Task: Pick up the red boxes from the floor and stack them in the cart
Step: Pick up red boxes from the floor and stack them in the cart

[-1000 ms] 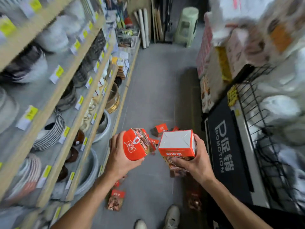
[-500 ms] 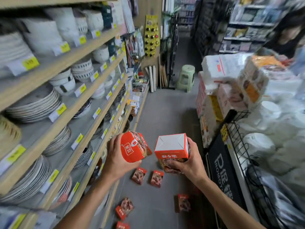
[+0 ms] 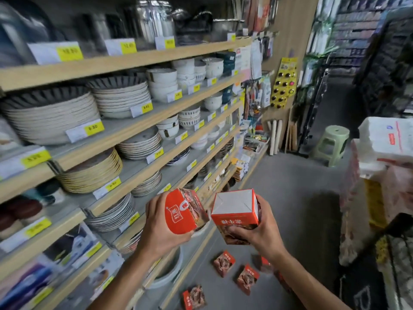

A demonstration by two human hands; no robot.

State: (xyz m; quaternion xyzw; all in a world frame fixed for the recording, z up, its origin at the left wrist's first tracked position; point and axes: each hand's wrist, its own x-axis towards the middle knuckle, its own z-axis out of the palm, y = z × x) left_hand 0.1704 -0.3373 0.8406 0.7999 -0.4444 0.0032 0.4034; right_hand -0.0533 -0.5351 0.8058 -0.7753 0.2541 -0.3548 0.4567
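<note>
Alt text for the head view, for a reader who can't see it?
A person's left hand and right hand each hold a red box at chest height in a shop aisle. More red boxes lie on the grey floor below; shelves of plates and bowls run along the left.

Shop aisle, wooden shelves point(image 3: 125, 63) of stacked plates point(image 3: 51, 113), yellow price tags point(image 3: 93, 128)

At five o'clock a red box point(image 3: 264, 264) lies half hidden behind the right forearm point(image 3: 297, 274); price labels point(image 3: 70, 51) at eleven o'clock are blurred.
</note>
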